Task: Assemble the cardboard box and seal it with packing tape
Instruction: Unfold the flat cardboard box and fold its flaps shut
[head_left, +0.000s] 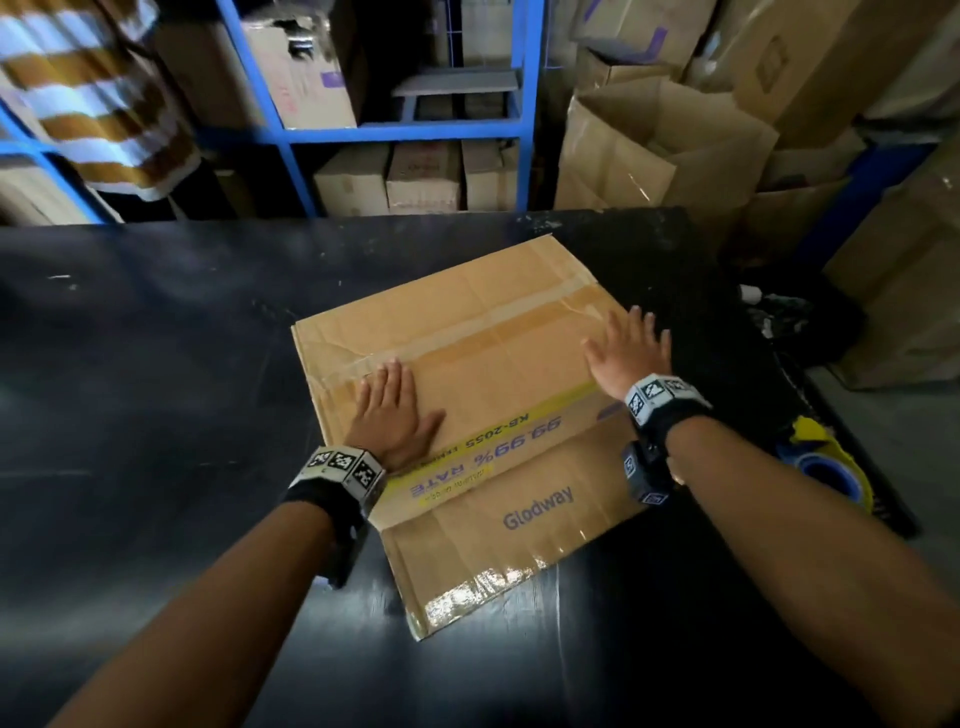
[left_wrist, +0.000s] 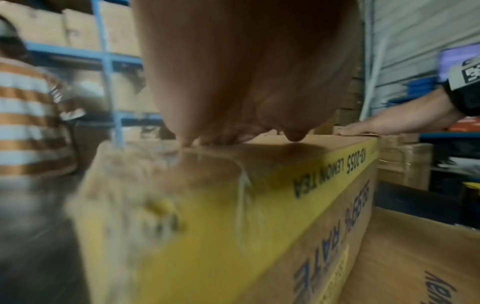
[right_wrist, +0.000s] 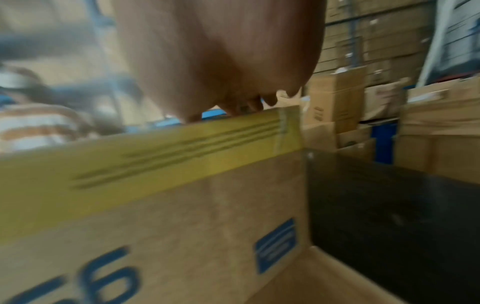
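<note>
A brown cardboard box (head_left: 467, 332) with a yellow stripe and blue print stands on the black table (head_left: 130, 364), its taped face up and one flap (head_left: 498, 540) lying toward me. My left hand (head_left: 392, 410) lies flat on the left part of that top face, fingers straight, next to the clear tape seam (head_left: 488, 317). My right hand (head_left: 628, 348) is spread with straight fingers at the box's right edge, holding nothing. In the left wrist view the left hand (left_wrist: 233, 131) presses the box top (left_wrist: 285, 156). A tape dispenser (head_left: 821, 462) with a blue roll sits right of my right forearm.
A person in a striped brown and white shirt (head_left: 88, 98) stands beyond the table at far left. Blue shelving (head_left: 405, 130) with cartons runs behind the table. Open and stacked cartons (head_left: 665, 150) crowd the back right. The table's right edge is close to the tape dispenser.
</note>
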